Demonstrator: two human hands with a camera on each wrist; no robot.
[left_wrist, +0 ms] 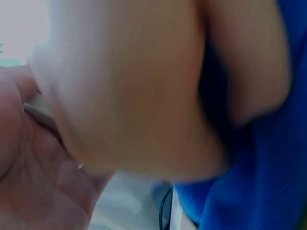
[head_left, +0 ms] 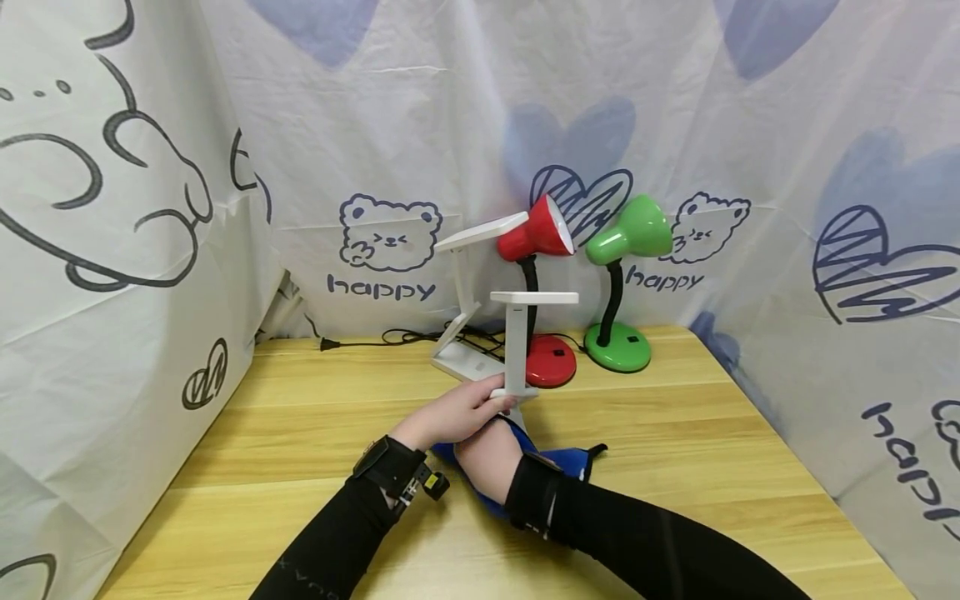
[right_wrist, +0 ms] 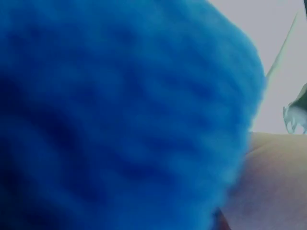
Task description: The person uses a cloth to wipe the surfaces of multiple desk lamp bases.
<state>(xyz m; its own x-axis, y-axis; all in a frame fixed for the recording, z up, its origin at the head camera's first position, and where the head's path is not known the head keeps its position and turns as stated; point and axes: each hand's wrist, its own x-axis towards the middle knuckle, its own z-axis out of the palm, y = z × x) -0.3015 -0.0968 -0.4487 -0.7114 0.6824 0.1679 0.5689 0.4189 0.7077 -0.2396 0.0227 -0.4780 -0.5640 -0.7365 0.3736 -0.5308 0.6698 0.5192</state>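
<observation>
A white folding desk lamp (head_left: 516, 346) stands before me with its flat head level. My left hand (head_left: 442, 414) grips it at the joint low on its stem; the left wrist view shows part of that palm (left_wrist: 43, 177). Just below, my right hand (head_left: 491, 460) holds a blue cloth (head_left: 568, 461) against the lamp's lower part. Both hands and the cloth hide the lamp's base. The right hand (left_wrist: 129, 96) looms blurred in the left wrist view, beside the blue cloth (left_wrist: 268, 172). Folds of that cloth (right_wrist: 129, 110) fill most of the right wrist view.
Behind stand another white folding lamp (head_left: 461, 362), a red gooseneck lamp (head_left: 551, 362) and a green gooseneck lamp (head_left: 618, 350). A black cord with a plug (head_left: 328, 343) lies along the back of the wooden table (head_left: 315, 433). White printed curtains (head_left: 390, 108) enclose the table.
</observation>
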